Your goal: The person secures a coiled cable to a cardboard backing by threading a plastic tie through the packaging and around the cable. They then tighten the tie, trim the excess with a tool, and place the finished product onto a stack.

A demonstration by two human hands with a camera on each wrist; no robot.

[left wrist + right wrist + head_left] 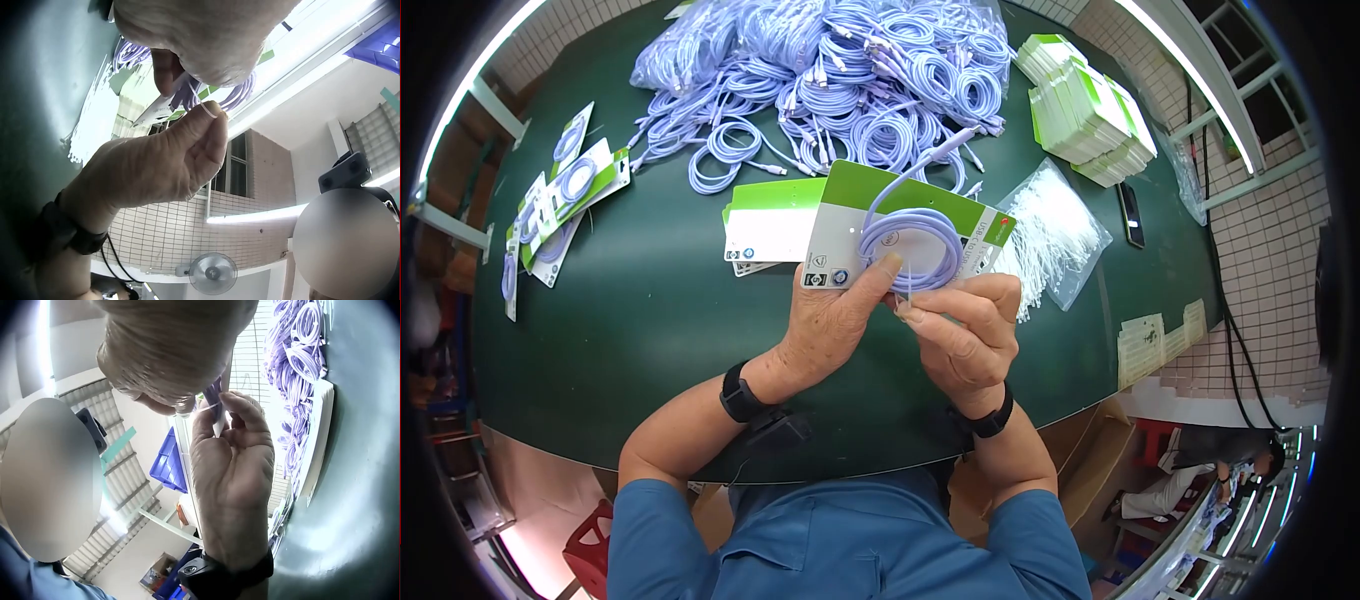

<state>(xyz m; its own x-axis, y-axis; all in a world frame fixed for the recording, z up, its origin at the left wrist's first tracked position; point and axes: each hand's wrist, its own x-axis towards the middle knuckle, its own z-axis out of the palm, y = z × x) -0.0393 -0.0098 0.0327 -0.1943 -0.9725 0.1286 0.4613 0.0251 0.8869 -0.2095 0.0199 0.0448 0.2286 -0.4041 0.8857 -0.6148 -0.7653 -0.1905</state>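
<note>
A green and white card (840, 215) is held up over the table with a coiled lilac cable (945, 240) against its face. The left hand (825, 325) grips the card's lower edge, its thumb pressing on the coil. At the coil's lower side the right hand (970, 335) pinches a thin white tie (910, 285) between thumb and fingers. In the left wrist view the tie (201, 103) loops from the coil to the right hand's fingertips (215, 112). The right wrist view shows the left hand (231, 456) around the card and cable, whose far side is hidden.
Behind lies a big heap of lilac cables (880, 80). Blank-coil cards (775, 220) lie beside the held one. Stacked cards (1090, 115), a bag of white ties (1050, 235) and a phone (1132, 213) are at the right. Cards with cables (575, 180) lie at the left.
</note>
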